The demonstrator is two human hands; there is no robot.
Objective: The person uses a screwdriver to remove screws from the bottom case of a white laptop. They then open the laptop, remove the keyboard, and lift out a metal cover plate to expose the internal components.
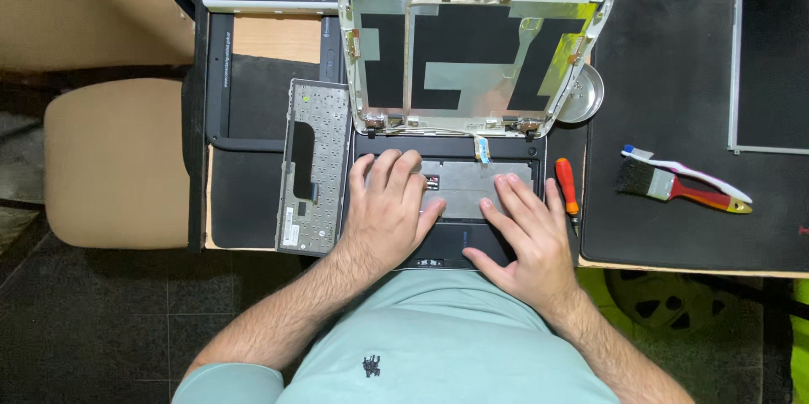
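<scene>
While both hands are laid flat with fingers spread and nothing gripped, the left hand (388, 210) and the right hand (527, 235) are pressed on the open base of a small laptop (451, 181). Just beyond the fingertips its stripped lid (476, 50) is stood open. A removed keyboard (313, 168) is seen left of the left fingers, a screwdriver (568, 189) just right of the right fingers on the worktop (270, 37).

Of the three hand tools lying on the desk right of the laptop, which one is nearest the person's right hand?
The orange-handled screwdriver, lying just beside the right hand at the laptop base edge. The paintbrush and toothbrush lie farther right on the black mat.
</scene>
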